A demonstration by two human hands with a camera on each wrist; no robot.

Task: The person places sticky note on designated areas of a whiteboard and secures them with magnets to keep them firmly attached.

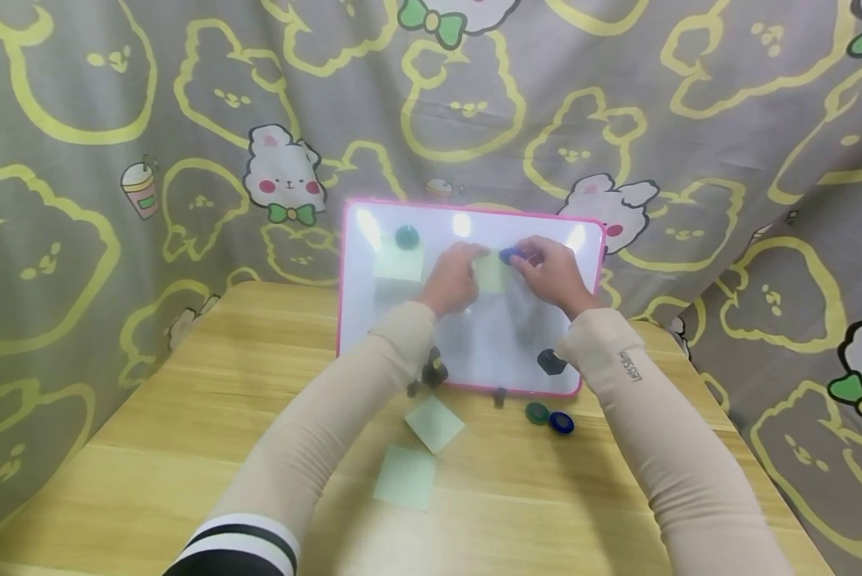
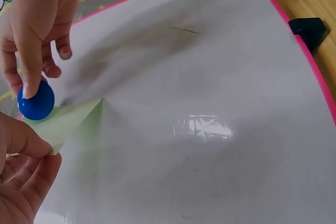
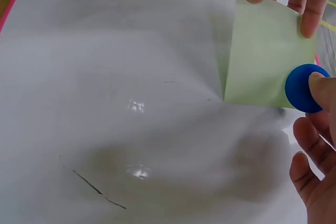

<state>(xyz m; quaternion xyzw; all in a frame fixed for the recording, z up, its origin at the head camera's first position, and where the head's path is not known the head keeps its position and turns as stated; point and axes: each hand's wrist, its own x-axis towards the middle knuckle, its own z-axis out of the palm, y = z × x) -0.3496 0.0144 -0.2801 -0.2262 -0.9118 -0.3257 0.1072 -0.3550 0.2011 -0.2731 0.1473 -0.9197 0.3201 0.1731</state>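
Note:
A whiteboard (image 1: 484,344) with a pink rim leans upright on the table. My left hand (image 1: 451,280) pinches a pale green sticky note (image 3: 265,51) by its edge, and the note's lower part stands away from the board in the right wrist view. In my right hand (image 1: 551,272), a round blue magnet (image 3: 299,90) is held between thumb and fingers, overlapping the note's upper right corner. Another note (image 1: 399,262) hangs on the board's left side under a green magnet (image 1: 406,237).
Two loose notes, one note (image 1: 434,424) nearer the board and another note (image 1: 405,478) in front, lie on the wooden table (image 1: 207,400). A green magnet (image 1: 537,413) and a blue magnet (image 1: 562,422) sit by the board's lower right. A patterned curtain (image 1: 207,160) hangs behind.

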